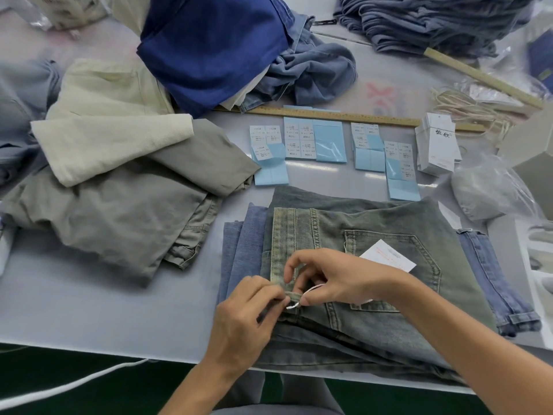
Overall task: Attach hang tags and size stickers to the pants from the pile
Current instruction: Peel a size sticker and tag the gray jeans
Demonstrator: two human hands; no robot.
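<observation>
Grey-green washed jeans lie folded near the table's front edge, on top of blue jeans. A white hang tag rests on the back pocket, its white string running to a belt loop at the waistband. My left hand pinches the belt loop and the string's end. My right hand pinches the string just right of the loop. Blue sheets of size stickers lie in a row behind the jeans. A stack of white hang tags stands at their right.
Grey and cream pants are heaped at the left. Dark blue and denim garments pile at the back, with more folded jeans at the back right. Two wooden rulers lie behind the stickers. Loose strings and plastic bags sit at the right.
</observation>
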